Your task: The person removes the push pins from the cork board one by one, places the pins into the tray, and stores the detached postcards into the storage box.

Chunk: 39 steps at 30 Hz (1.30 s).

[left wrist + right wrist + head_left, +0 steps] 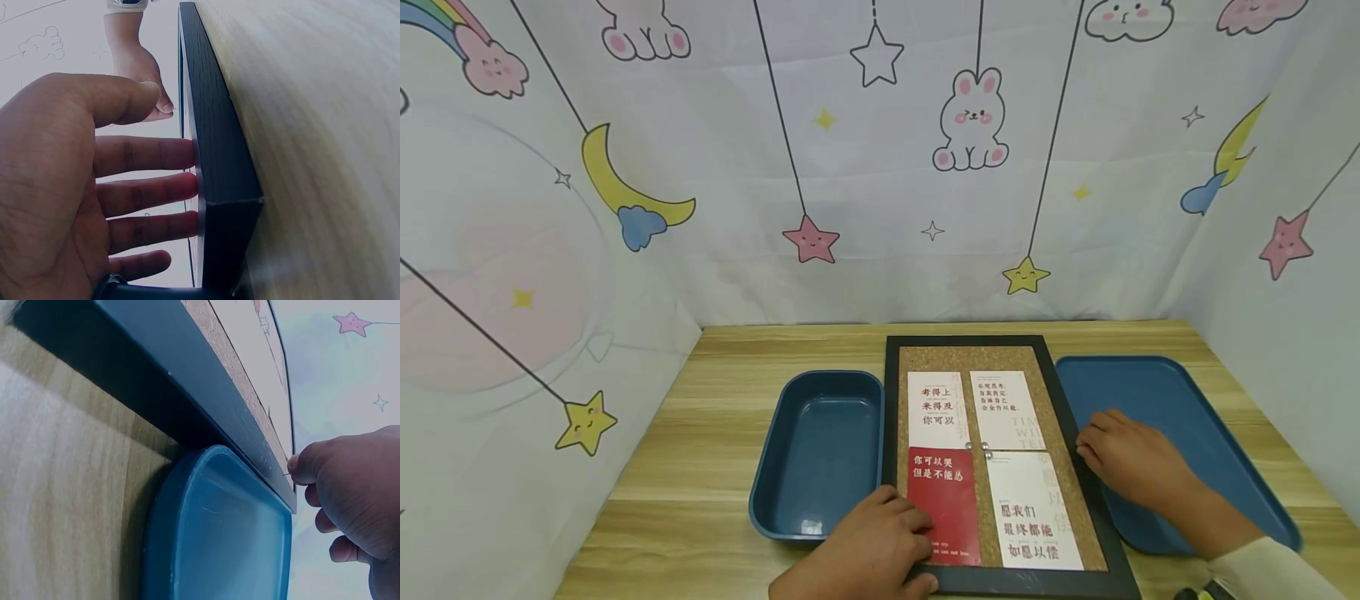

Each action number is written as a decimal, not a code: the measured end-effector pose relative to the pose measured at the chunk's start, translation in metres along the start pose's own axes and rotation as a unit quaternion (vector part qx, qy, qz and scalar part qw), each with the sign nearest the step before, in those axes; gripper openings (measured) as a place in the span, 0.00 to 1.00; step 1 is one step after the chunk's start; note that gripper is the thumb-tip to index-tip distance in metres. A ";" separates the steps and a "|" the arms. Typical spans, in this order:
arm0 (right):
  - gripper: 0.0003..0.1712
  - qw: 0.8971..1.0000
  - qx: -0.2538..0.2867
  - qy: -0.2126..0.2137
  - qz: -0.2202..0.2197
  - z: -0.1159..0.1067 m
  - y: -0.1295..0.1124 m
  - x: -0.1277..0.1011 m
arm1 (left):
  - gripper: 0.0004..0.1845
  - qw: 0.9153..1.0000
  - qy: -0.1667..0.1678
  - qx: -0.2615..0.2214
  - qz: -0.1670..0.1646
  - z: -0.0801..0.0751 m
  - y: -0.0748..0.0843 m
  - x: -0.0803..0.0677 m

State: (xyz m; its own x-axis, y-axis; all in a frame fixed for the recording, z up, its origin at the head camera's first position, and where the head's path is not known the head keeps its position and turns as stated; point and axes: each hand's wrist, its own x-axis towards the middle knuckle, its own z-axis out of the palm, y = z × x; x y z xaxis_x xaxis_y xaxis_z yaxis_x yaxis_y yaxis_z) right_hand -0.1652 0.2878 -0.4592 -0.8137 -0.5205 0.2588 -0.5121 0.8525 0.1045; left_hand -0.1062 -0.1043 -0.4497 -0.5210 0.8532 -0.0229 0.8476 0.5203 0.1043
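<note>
Black-framed cork board lies flat mid-table between deep tray and flat tray. Four cards on it: three white, one red; two pins at centre. Left hand lies on the near-left frame corner, fingers straight. Right hand at the right frame edge, fingers curled; a thin pin seems pinched, hard to make out. Card print too small to read.
</note>
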 end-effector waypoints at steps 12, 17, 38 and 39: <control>0.05 1.000 0.002 0.004 -0.007 -0.001 0.000 0.001 | 0.17 1.000 0.011 0.013 0.008 0.002 0.000 0.000; 0.05 1.000 0.007 0.002 -0.003 -0.001 0.000 0.000 | 0.16 1.000 0.015 0.018 0.012 0.002 0.000 0.000; 0.09 1.000 0.019 -0.012 0.001 -0.003 0.002 0.000 | 0.15 0.999 0.025 0.021 0.014 0.003 -0.001 -0.001; 0.10 1.000 0.019 -0.012 0.001 -0.003 0.002 0.000 | 0.16 0.999 0.025 0.020 0.014 0.003 -0.001 -0.001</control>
State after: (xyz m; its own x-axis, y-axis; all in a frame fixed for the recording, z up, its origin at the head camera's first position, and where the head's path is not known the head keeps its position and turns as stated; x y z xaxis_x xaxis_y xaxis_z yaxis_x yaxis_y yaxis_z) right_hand -0.1657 0.2895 -0.4565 -0.8208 -0.5200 0.2364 -0.5198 0.8515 0.0681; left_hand -0.1061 -0.1049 -0.4525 -0.5004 0.8653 0.0294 0.8648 0.4980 0.0645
